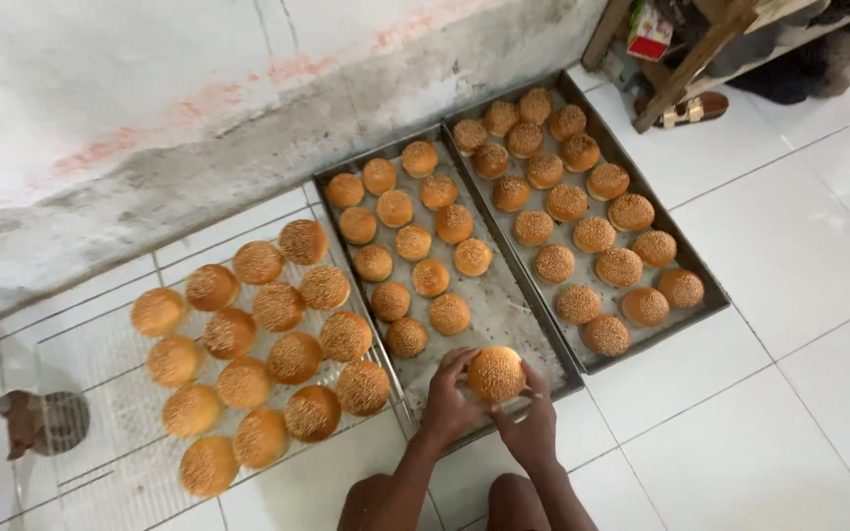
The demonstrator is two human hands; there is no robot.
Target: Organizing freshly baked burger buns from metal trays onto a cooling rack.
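Bun (496,374) held by both hands at tray's (504,305) near edge.

Both hands on one sesame bun (496,373): left hand (451,397), right hand (530,425), over near end of middle baking tray (518,313). Wire rack (100,393) of buns left, second full tray (693,258) right, white tile floor (789,393).
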